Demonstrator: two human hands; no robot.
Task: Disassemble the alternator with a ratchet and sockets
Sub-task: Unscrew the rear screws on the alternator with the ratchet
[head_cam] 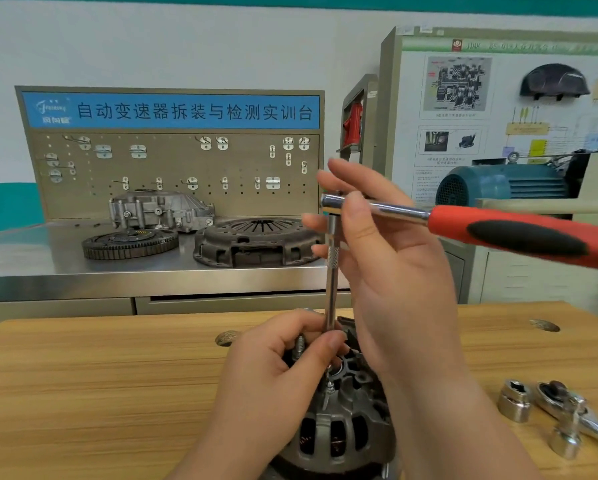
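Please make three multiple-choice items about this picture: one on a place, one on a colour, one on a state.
1. Where do the loose sockets lie? A. steel bench B. pegboard C. wooden table
2. The held ratchet handle's colour? A. red and black B. blue C. yellow
3. What does the left hand do? A. lies flat B. pinches the extension bar C. holds a socket
Key: C, they sit right of the alternator; A, its grip shows both; B, fingertips close round the bar's lower end.
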